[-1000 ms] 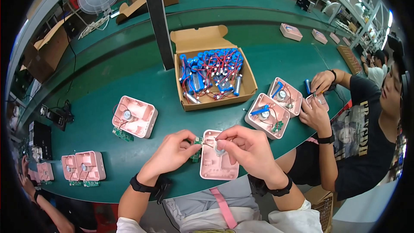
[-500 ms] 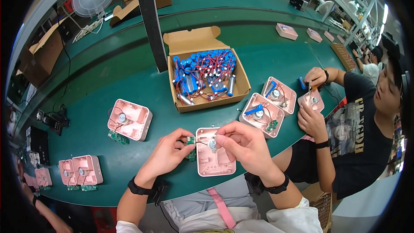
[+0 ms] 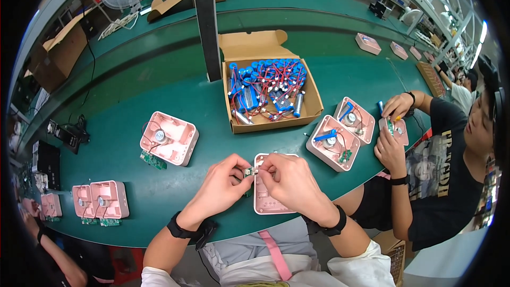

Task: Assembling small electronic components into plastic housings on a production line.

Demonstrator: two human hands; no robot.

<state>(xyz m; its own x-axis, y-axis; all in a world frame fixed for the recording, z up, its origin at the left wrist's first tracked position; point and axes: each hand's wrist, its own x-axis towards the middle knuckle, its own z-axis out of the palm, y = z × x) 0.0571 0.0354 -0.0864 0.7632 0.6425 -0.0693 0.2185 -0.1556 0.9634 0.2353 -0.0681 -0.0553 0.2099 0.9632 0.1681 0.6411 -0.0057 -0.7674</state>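
Directly before me a pink plastic housing (image 3: 264, 205) lies on the green table, partly covered by my right hand. My left hand (image 3: 226, 179) is closed, pinching a small green circuit board (image 3: 248, 172) at the housing's left edge. My right hand (image 3: 289, 179) reaches over the housing with its fingertips pinched together against the board's right side. A small pale piece shows between those fingertips, too small to name. The speaker inside this housing is hidden under my right hand.
A cardboard box (image 3: 276, 126) of blue batteries with red wires stands beyond my hands. Another pink housing (image 3: 178, 151) sits left, two more (image 3: 109, 213) farther left. At right are two housings (image 3: 340, 165) with batteries inside. A co-worker (image 3: 441, 154) handles another housing there.
My right hand has moved left from above the speaker to the circuit board, meeting my left hand. The whole view has shifted slightly, and the co-worker's hands have come closer to their housing.
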